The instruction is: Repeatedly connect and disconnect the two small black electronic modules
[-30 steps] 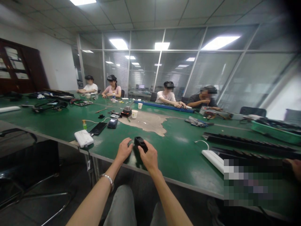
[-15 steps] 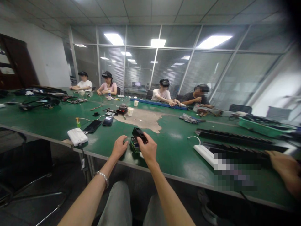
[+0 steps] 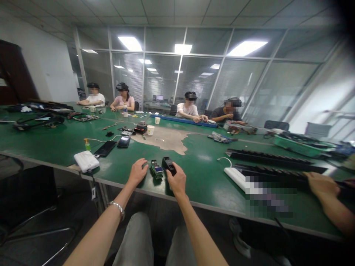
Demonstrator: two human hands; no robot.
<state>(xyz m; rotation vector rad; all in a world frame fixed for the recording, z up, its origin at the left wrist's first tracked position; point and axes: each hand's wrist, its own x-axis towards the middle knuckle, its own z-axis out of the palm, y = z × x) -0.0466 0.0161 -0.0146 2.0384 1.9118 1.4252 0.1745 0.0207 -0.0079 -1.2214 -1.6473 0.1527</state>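
Observation:
My right hand (image 3: 176,180) is closed around a small black box-shaped part (image 3: 168,164), held just above the green table (image 3: 205,177) near its front edge. A small green circuit module with a blue screen (image 3: 156,169) lies on the table between my hands. Resting on the table just left of that module is my left hand (image 3: 137,170), fingers curled loosely and holding nothing that I can see. A silver bracelet (image 3: 117,207) is on my left wrist.
A white power bank (image 3: 86,161), a dark phone (image 3: 104,148) and a paper cup (image 3: 150,129) lie to the left and beyond. A white power strip (image 3: 235,176) and long black trays (image 3: 274,159) are to the right, where a co-worker's hand (image 3: 321,183) reaches in. Several people sit along the far side.
My right hand has lifted the black part off the green module, which now lies uncovered between my hands. The co-worker's hand has come further in from the right.

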